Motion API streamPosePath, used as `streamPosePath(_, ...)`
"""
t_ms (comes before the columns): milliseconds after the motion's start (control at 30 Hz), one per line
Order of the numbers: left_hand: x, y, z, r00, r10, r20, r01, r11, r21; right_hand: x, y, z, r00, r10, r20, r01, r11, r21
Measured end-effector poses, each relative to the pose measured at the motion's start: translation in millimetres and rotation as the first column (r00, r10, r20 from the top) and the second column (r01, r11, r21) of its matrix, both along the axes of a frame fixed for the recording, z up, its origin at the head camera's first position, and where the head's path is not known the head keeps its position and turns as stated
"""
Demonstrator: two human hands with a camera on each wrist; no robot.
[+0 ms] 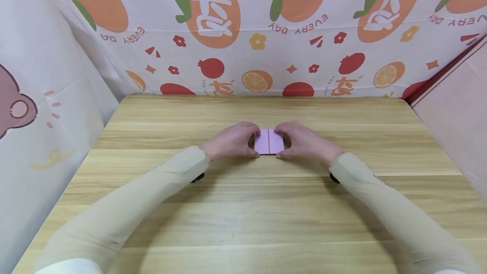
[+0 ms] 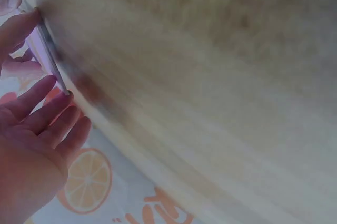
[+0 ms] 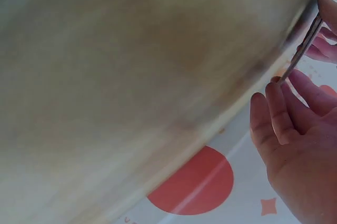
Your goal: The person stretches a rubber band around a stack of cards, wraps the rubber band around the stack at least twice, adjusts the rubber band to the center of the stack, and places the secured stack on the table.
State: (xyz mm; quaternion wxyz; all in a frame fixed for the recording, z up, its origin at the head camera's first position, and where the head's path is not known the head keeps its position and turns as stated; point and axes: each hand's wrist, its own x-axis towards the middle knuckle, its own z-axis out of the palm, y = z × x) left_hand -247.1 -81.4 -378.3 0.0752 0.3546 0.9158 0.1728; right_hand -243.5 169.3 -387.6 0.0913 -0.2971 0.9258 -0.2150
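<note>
Two thin, flat lilac panels lie side by side near the middle of the table, a narrow brown line between them. My left hand [image 1: 233, 141] pinches the left panel [image 1: 261, 143] by its far and near edges, between fingers and thumb. The right panel [image 1: 277, 143] is held the same way by my right hand [image 1: 306, 143]. Both palms stay off the panels' outer sides. In the left wrist view the lilac piece [image 2: 46, 55] appears almost edge-on between thumb and fingertips. Its thin dark edge [image 3: 301, 50] also shows in the right wrist view, close over the wood.
A light wood-grain table [image 1: 243, 215] spreads around the hands. Behind its far edge hangs a white cloth [image 1: 243, 67] printed with fruit. Another pale cloth [image 1: 45, 75] borders the left side, and a pink-white panel [image 1: 456, 105] borders the right.
</note>
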Motion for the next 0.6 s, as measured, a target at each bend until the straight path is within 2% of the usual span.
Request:
streamPosePath(133, -0.8, -0.4, -5.2, 1.0, 0.01, 0.028, -0.011, 1.0, 0.018, 0.9, 0.9, -1.1, 1.0, -0.004, 0.017, 0.004, 1.0, -0.006)
streamPosePath(300, 0.1, -2.6, -11.8, 0.996, 0.012, 0.083, -0.015, 0.999, 0.038, 0.9, 4.3, -3.8, 0.999, 0.028, 0.026, -0.028, 1.0, -0.002)
streamPosePath(433, 3.2, -4.3, -14.6, 0.996, 0.0, 0.091, -0.003, 0.999, 0.037, 3.3, 8.2, -3.8, 0.997, 0.034, 0.067, -0.033, 0.999, -0.011)
streamPosePath(600, 9.7, -4.0, -14.1, 0.995, 0.018, 0.102, -0.022, 0.999, 0.038, 4.1, 11.5, -5.5, 0.995, 0.041, 0.09, -0.04, 0.999, -0.011)
